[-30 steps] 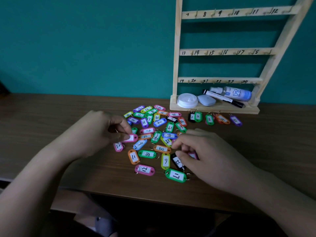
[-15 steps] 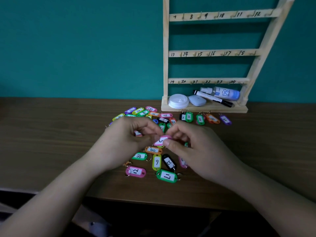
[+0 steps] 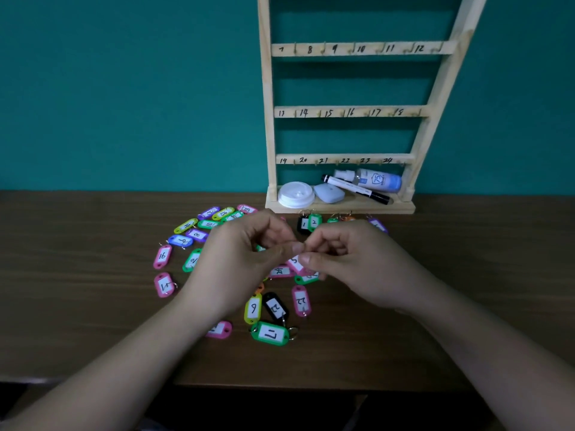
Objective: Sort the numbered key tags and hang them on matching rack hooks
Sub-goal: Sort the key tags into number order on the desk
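Several coloured key tags with handwritten numbers lie scattered on the brown table, among them a green tag, a black one and a pink one marked 16. My left hand and my right hand meet above the pile. Together they pinch a pink tag that hangs between the fingertips. The wooden rack leans against the wall behind, its rails numbered 7 to 24, with bare hooks.
On the rack's bottom shelf lie a white lid, a pale blue case, a black marker and a spray bottle. A black and a green tag rest just before the rack. The table's front edge runs near my forearms.
My left hand carried a pink tag from the left of the pile to the middle, and my right hand rose off the tags to grip it too. The view has shifted left and lifted.
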Available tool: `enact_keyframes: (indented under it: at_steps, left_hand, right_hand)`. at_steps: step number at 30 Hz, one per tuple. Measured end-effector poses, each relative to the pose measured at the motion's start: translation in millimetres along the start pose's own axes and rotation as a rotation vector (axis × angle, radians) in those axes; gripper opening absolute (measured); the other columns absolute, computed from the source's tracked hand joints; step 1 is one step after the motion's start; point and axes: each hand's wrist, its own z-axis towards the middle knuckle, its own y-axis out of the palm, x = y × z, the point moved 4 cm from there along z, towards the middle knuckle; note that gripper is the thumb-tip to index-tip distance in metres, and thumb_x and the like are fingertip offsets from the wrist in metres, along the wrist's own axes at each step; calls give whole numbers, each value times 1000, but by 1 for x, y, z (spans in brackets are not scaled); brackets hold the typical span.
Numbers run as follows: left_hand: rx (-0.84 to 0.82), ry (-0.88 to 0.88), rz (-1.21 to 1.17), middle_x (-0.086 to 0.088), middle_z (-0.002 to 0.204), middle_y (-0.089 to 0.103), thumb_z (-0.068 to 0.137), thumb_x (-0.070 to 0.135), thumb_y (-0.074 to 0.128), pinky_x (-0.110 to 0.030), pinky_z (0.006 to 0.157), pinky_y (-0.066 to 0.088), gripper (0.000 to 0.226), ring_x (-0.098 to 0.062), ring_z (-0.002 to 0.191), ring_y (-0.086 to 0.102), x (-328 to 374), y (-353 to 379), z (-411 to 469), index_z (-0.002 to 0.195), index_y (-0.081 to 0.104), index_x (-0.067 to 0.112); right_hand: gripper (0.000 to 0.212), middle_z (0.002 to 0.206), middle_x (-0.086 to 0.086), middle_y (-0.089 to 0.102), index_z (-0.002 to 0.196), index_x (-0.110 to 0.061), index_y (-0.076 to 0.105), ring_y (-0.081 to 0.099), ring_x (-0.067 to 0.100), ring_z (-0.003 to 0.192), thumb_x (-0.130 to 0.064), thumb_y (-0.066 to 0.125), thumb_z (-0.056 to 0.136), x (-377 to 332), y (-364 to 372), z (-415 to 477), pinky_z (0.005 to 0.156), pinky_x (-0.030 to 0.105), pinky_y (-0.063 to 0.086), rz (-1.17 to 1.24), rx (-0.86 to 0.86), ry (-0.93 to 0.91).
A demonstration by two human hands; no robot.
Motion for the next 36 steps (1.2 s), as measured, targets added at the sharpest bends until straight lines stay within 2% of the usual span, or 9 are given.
enact_keyframes:
  at_steps: [2, 5, 11, 14, 19, 23, 28, 32, 36]
  left_hand:
    - [3, 48, 139, 17, 86, 75, 89, 34, 82, -18, 70, 49, 7, -6, 87, 70, 1, 3, 3, 91, 75, 32]
    - [0, 92, 224, 22, 88, 73, 91, 34, 80, -16, 70, 47, 8, -2, 89, 69, 0, 7, 7, 97, 74, 35]
    - [-124, 85, 294, 21, 84, 74, 91, 24, 81, -19, 78, 52, 11, 1, 86, 71, -11, 18, 13, 95, 74, 32]
    - [-158, 75, 292, 21, 87, 75, 91, 29, 82, -14, 80, 50, 10, 2, 90, 70, -12, 21, 13, 96, 75, 33]
    - [-177, 42, 260, 21, 89, 75, 92, 30, 81, -13, 79, 49, 9, -1, 92, 70, -15, 21, 12, 96, 75, 35]
    - [-206, 1, 196, 18, 88, 77, 94, 28, 79, -15, 81, 51, 8, -3, 91, 72, -17, 18, 11, 98, 75, 33]
    - [-204, -64, 100, 15, 93, 77, 93, 26, 80, -16, 76, 53, 14, 0, 88, 71, -20, 7, 7, 103, 75, 33]
    - [-219, -98, 22, 7, 98, 78, 96, 17, 76, -30, 88, 58, 17, -11, 95, 72, -24, -6, 7, 106, 75, 31]
    - [-199, -99, 61, 8, 94, 77, 96, 19, 76, -23, 84, 55, 14, -8, 93, 72, -26, -24, 5, 105, 75, 30]
  right_hand:
    - [2, 90, -7, 77, 98, -28, 77, 73, 6, 78, -27, 75, 97, 6, -9, 1, 79, 34, 60, -63, -2, 40]
    - [4, 90, -10, 78, 99, -29, 76, 72, 5, 77, -26, 75, 97, 21, -34, 5, 75, 28, 56, -68, 76, 123]
    - [2, 86, -5, 80, 94, -25, 79, 74, 11, 74, -24, 80, 94, 81, -90, 18, 76, 37, 61, -21, 394, 302]
    - [1, 87, -4, 79, 94, -24, 79, 74, 13, 82, -24, 80, 94, 104, -102, 22, 79, 37, 62, -51, 465, 372]
    - [5, 92, -6, 76, 89, -25, 79, 70, 12, 88, -22, 82, 92, 123, -100, 28, 88, 44, 62, -97, 465, 438]
    - [6, 97, -6, 75, 89, -28, 78, 69, 12, 94, -26, 83, 90, 126, -99, 29, 89, 44, 61, -137, 439, 449]
    - [5, 103, -7, 71, 92, -28, 76, 64, 8, 98, -28, 81, 92, 123, -97, 28, 75, 31, 50, -228, 384, 455]
    - [7, 100, -10, 69, 94, -28, 74, 61, 4, 95, -30, 80, 92, 114, -95, 26, 66, 24, 41, -267, 371, 436]
    - [4, 95, -16, 67, 95, -31, 73, 58, -3, 90, -27, 75, 97, 90, -83, 23, 64, 20, 39, -332, 362, 307]
